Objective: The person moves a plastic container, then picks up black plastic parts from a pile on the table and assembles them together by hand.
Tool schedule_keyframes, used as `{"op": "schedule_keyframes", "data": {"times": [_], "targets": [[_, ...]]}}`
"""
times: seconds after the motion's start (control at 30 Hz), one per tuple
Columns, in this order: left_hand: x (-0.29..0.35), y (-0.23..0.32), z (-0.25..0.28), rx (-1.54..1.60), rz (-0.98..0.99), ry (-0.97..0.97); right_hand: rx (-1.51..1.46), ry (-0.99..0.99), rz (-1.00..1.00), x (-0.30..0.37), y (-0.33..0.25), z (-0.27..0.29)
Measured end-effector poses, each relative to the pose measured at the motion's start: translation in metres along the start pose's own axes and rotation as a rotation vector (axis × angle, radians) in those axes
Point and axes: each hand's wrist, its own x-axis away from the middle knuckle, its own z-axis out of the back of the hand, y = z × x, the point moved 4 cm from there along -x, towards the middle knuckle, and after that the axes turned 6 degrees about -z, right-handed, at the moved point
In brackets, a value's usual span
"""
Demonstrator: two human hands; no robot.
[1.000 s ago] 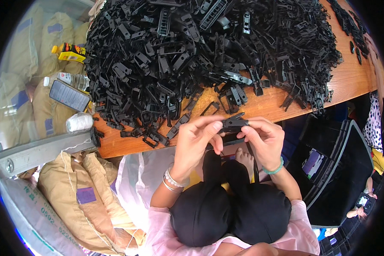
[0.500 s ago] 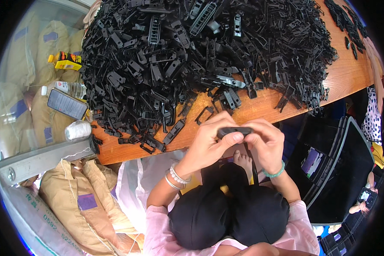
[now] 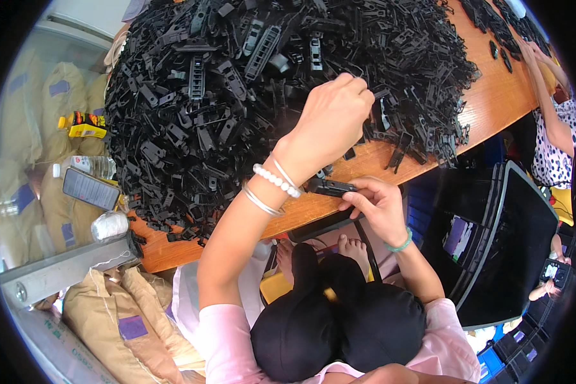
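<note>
My right hand (image 3: 379, 208) grips a long black plastic part (image 3: 329, 187) between thumb and fingers, just in front of the table's near edge. Above the near side of a big heap of black plastic parts (image 3: 166, 121) reaches my left hand (image 3: 333, 110), its fingers curled closed. The fingertips point away and down, so whatever they hold, if anything, is hidden. Ladder-like pieces and small clip shapes lie jumbled in the heap. White bracelets circle my left wrist, a green one my right.
The wooden table (image 3: 499, 102) carries the heap. A phone (image 3: 91, 188), a clear bottle (image 3: 97, 166), a yellow-labelled bottle (image 3: 83, 125) and a white thread spool (image 3: 110, 226) sit at left. Brown sacks (image 3: 102, 313) stand lower left, a black crate (image 3: 512, 243) at right. Another person's arms (image 3: 547, 96) are at far right.
My left hand has let go of the held part and moved forward over the heap. My right hand keeps the part, slightly lower and to the left. The view has shifted.
</note>
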Motion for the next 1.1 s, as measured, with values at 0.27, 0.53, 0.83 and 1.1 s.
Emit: {"op": "schedule_keyframes", "data": {"times": [0.27,0.53,0.83,1.1], "targets": [[-0.002,0.001,-0.015,-0.031,0.074,-0.148,0.016,-0.049,0.051,0.000,0.001,0.004],[0.006,-0.003,0.020,-0.011,0.159,0.184,0.028,-0.101,0.130,0.002,-0.004,0.004],[0.029,-0.030,0.047,-0.100,0.332,0.403,0.083,-0.093,0.173,0.005,-0.011,0.005],[-0.009,-0.015,0.029,-0.393,0.296,0.195,0.071,-0.101,0.177,0.002,-0.005,0.004]]}}
